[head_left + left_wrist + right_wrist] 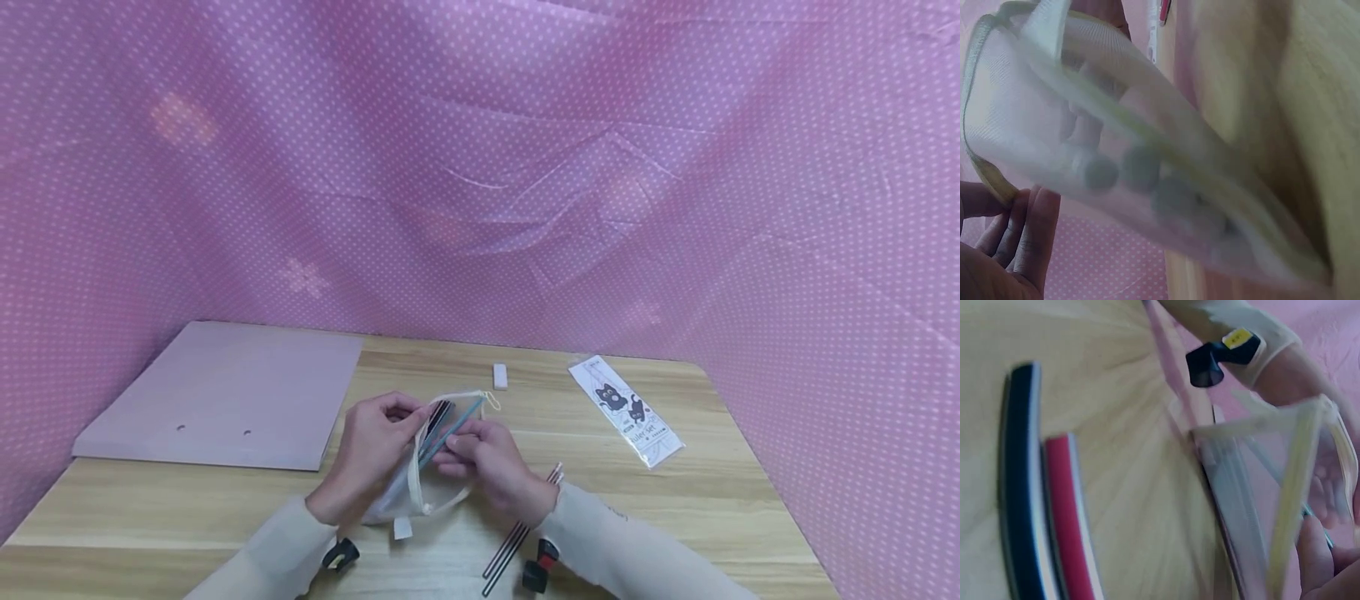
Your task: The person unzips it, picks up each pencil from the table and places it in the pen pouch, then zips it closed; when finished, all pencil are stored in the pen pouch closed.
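Observation:
A pale mesh pouch (415, 479) with a cream rim stands open between the hands. My left hand (378, 446) pinches the pouch's rim on its left side, fingers curled. Inside the mouth my right hand (483, 458) pinches a slim teal pencil (459, 429), which slants down into the pouch. Several dark pencils (437, 417) lean in the pouch beside it. Through the mesh in the left wrist view, round pencil ends (1100, 172) show blurred. A black pencil (1022, 475) and a red pencil (1066, 506) lie on the table under the right wrist.
A white eraser (500, 376) lies behind the pouch. To the right is a packaged ruler set (626, 408) with black cats printed on it. A large pale board (232, 392) covers the left back of the wooden table (187, 500). Pink dotted cloth (480, 167) hangs around three sides.

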Available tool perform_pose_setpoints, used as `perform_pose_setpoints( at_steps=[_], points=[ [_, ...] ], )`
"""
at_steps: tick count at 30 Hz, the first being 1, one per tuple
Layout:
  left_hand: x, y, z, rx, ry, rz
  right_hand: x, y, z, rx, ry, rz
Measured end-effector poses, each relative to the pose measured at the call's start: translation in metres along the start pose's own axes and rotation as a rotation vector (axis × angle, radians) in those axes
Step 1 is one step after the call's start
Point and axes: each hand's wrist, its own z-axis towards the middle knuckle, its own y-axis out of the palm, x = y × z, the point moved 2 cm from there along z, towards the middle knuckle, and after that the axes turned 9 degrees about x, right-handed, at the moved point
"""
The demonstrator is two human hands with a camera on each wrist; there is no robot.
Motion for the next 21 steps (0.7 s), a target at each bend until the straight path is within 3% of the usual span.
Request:
perform_pose_setpoints(
  at_steps=[4,10,16,21],
  points=[
    [0.0010,0.0036,-0.0034,-0.027,-0.033,0.020,0.0004,0.0001,0.0021,-0.013,0.020,-0.021],
    [0.0003,0.0042,-0.0045,0.019,-0.002,0.040,0.0047,0.0006,0.0037,0.034,0.055,0.048],
    [-0.0001,0.0040,-0.0038,0.049,0.018,0.025,0.0040,0.0003,0.0048,0.032,0.000,0.022],
    [0.0007,0.0054,-0.0050,0.009,0.009,-0.003,0.0001,0.0001,0.0077,0.031,-0.025,-0.014]
  ],
)
